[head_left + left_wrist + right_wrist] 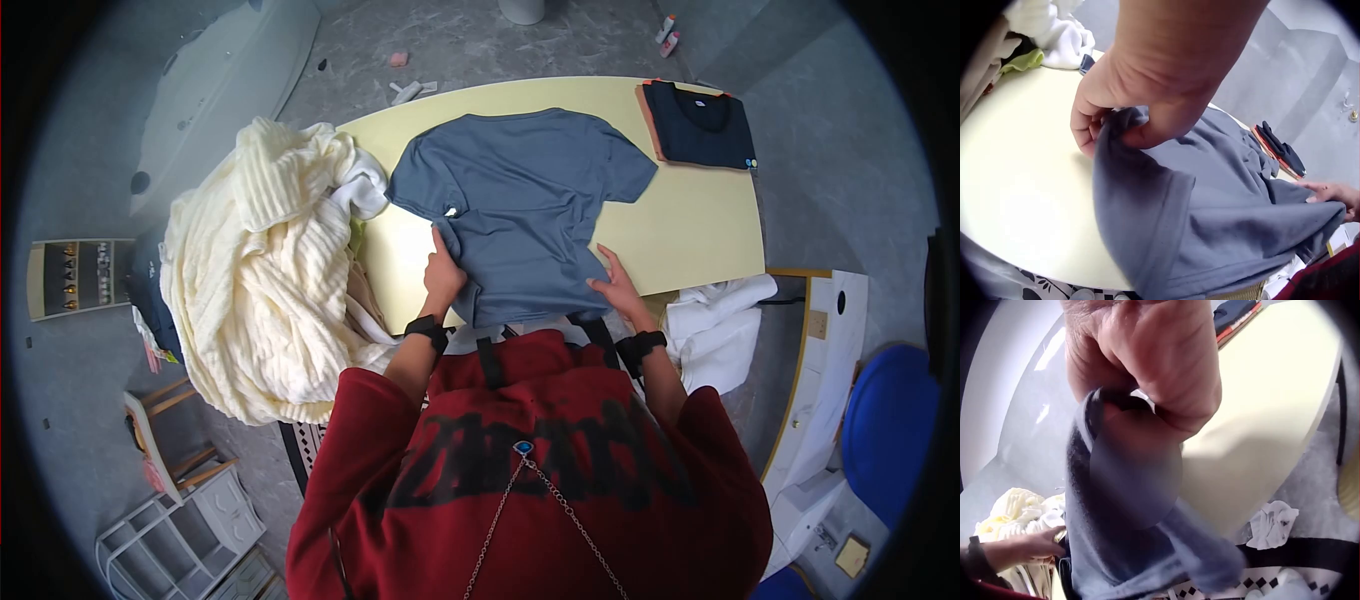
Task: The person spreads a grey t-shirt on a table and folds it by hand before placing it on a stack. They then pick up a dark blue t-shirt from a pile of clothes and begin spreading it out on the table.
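Observation:
A blue-grey T-shirt (530, 190) lies spread over the pale yellow table (690, 230), its sleeves toward the far side and its hem toward the person. My left hand (443, 275) pinches its left side near the hem; in the left wrist view, thumb and fingers of that hand (1141, 106) clasp a fold of the cloth. At the opposite side, my right hand (620, 288) holds the shirt near the hem. Close up in the right wrist view, the cloth (1122, 550) hangs down from the right hand (1154, 369), partly blurred.
A large heap of cream ribbed cloth (270, 270) covers the table's left end. Folded dark and orange shirts (700, 125) are stacked at the far right corner. White cloth (715, 330) lies beyond the near right edge, beside a white cabinet (825, 370).

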`<state>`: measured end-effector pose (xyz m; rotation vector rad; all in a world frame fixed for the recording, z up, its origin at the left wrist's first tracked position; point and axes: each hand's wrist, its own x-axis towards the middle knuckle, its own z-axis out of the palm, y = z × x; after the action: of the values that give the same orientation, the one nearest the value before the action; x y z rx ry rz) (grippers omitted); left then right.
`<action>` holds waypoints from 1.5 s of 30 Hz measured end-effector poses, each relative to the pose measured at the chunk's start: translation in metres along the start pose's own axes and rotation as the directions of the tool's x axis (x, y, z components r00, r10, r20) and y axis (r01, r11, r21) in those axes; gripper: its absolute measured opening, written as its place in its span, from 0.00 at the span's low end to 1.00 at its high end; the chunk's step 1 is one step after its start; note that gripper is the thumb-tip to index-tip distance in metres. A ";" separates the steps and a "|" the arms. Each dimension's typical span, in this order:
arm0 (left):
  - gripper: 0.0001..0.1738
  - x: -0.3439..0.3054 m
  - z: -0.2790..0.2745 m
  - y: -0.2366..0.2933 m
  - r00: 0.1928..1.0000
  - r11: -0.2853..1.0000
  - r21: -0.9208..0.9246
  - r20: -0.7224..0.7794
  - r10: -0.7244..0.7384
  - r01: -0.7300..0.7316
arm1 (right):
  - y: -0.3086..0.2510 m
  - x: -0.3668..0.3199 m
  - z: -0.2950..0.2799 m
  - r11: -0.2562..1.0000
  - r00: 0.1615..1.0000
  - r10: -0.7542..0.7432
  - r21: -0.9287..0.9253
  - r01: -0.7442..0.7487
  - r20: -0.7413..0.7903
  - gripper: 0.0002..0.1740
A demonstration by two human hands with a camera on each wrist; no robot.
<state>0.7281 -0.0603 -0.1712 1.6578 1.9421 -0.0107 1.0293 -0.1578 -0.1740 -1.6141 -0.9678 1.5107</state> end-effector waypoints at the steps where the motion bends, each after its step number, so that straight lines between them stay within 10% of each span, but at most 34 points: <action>1: 0.51 0.000 -0.001 -0.007 0.999 0.999 -0.022 -0.028 0.025 -0.025 | 0.005 0.000 -0.006 1.000 0.998 -0.004 -0.025 0.002 -0.069 0.38; 5: 0.44 -0.006 0.002 -0.050 0.998 0.970 -0.236 -0.017 0.062 -0.064 | 0.011 -0.009 -0.032 0.975 0.975 0.222 0.027 -0.221 -0.035 0.35; 7: 0.44 -0.015 0.009 -0.061 0.999 0.942 -0.336 0.037 0.033 -0.019 | 0.034 -0.005 -0.040 0.891 0.989 0.033 -0.444 -0.093 -0.142 0.32; 12: 0.46 -0.032 0.020 -0.053 0.977 0.763 -0.616 0.188 -0.098 0.195 | 0.032 -0.002 -0.023 0.943 0.979 0.116 -0.292 -0.161 -0.165 0.31; 17: 0.41 -0.045 0.009 -0.036 0.997 0.915 -0.395 0.016 -0.078 0.078 | 0.042 0.006 -0.016 0.952 0.978 -0.059 -0.307 -0.005 -0.200 0.28; 26: 0.35 -0.058 0.004 -0.023 0.949 0.950 -0.224 -0.274 0.153 -0.218 | 0.023 0.001 -0.032 0.691 0.866 -0.205 -0.694 -0.201 -0.455 0.28; 28: 0.37 -0.058 -0.001 -0.002 0.970 0.973 -0.160 -0.204 0.135 -0.169 | 0.008 0.004 -0.028 0.614 0.793 -0.539 -0.777 0.138 -0.285 0.25; 31: 0.38 -0.047 0.017 -0.004 0.974 0.987 -0.080 -0.191 0.123 -0.140 | -0.008 0.024 -0.018 0.707 0.860 -0.502 -0.614 0.350 -0.087 0.28; 45: 0.34 -0.059 0.013 -0.081 0.971 0.967 -0.255 -0.236 -0.043 -0.019 | -0.015 0.059 -0.025 0.448 0.949 -0.250 -0.846 0.290 0.193 0.66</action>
<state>0.6633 -0.1368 -0.1855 1.5306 2.0290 0.4377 1.0557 -0.0992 -0.1864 -1.9160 -2.1536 0.7971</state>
